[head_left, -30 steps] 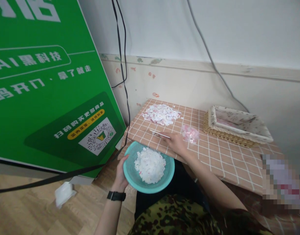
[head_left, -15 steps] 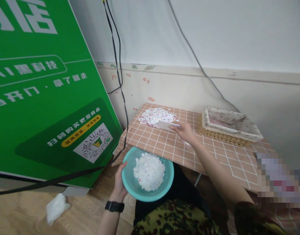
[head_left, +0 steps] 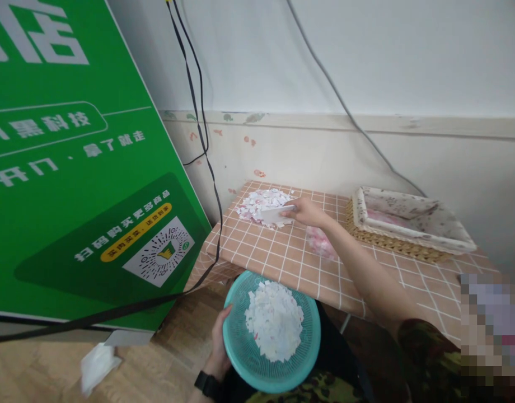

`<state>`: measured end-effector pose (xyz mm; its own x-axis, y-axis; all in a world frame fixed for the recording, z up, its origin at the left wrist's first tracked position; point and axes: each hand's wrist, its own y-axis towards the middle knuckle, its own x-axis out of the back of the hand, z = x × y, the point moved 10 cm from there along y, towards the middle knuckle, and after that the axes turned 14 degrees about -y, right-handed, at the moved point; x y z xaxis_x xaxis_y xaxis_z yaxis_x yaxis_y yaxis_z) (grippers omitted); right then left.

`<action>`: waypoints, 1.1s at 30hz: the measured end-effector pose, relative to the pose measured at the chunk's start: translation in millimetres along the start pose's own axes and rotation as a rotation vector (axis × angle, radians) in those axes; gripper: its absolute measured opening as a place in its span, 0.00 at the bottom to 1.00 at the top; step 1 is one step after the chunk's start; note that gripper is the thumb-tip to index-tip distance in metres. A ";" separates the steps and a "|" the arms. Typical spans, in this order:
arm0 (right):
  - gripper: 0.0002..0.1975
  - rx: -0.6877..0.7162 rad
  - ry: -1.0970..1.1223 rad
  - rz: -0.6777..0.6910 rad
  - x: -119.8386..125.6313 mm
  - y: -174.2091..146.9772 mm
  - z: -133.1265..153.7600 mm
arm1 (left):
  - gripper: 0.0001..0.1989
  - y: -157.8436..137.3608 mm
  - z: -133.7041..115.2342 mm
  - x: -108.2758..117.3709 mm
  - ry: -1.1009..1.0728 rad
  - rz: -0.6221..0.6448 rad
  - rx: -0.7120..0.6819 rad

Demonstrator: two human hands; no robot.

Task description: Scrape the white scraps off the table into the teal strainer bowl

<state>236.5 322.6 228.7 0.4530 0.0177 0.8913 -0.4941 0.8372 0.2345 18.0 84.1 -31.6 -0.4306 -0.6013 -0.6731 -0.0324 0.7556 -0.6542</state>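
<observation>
My left hand (head_left: 221, 342) grips the left rim of a teal plastic colander (head_left: 314, 341), held below the table's front edge. Many white paper scraps (head_left: 275, 322), a few with pink marks, lie heaped inside it. Over the table, my right hand (head_left: 305, 212) pinches a flat white card-like piece (head_left: 276, 214) by its right end. That piece stands against the front of a pile of paper scraps (head_left: 257, 197), white with some pink, at the table's back left. Near my right forearm sits a clear bag with pink bits (head_left: 319, 243), partly hidden by the arm.
The table (head_left: 257, 246) wears a brown checked cloth. On its right stands a wicker basket (head_left: 402, 246) with a patterned liner. A green sign panel (head_left: 73, 224) rises at left, and a black strap (head_left: 218, 224) hangs before the table's left corner. White plastic (head_left: 98, 366) lies on the floor.
My right hand has moved slightly left with the white piece, closer against the scrap pile. The colander appears lower and further right in view. More of the pink bag shows.
</observation>
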 end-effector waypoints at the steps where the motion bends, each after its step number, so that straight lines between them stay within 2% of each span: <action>1: 0.11 0.004 0.000 0.013 -0.6 1.8 1.0 | 0.06 0.9 1.5 2.3 0.009 -0.012 -0.005; 5: 0.11 -0.006 0.011 0.046 4.5 2.8 -3.2 | 0.07 5.7 4.2 14.3 0.037 -0.057 -0.020; 9: 0.11 -0.046 -0.082 -0.020 23.4 -1.0 -17.8 | 0.08 10.1 2.6 25.9 0.037 -0.069 -0.003; 12: 0.10 -0.054 -0.115 0.016 23.5 -3.1 -24.1 | 0.06 11.4 -3.6 30.0 0.031 -0.079 -0.038; 15: 0.12 -0.058 -0.076 0.064 20.0 -4.3 -28.6 | 0.07 13.0 0.1 29.4 0.021 -0.084 -0.008; 20: 0.13 -0.100 -0.132 0.021 29.2 -5.8 -38.4 | 0.06 15.4 6.4 23.0 0.041 -0.070 -0.003; 26: 0.15 -0.072 -0.052 0.085 23.1 -7.9 -28.6 | 0.08 14.4 7.1 13.2 0.077 -0.021 -0.038; 30: 0.14 -0.091 -0.055 0.036 31.5 -9.7 -30.3 | 0.09 13.4 9.6 11.6 0.059 -0.007 -0.005; 33: 0.14 -0.076 -0.043 0.083 25.1 -9.6 -27.6 | 0.09 12.7 8.0 10.9 0.050 -0.003 -0.005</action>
<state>273.1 330.1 238.1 0.3802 0.0669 0.9225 -0.4701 0.8729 0.1304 20.1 85.0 -50.1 -0.4754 -0.5901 -0.6525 -0.0382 0.7548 -0.6548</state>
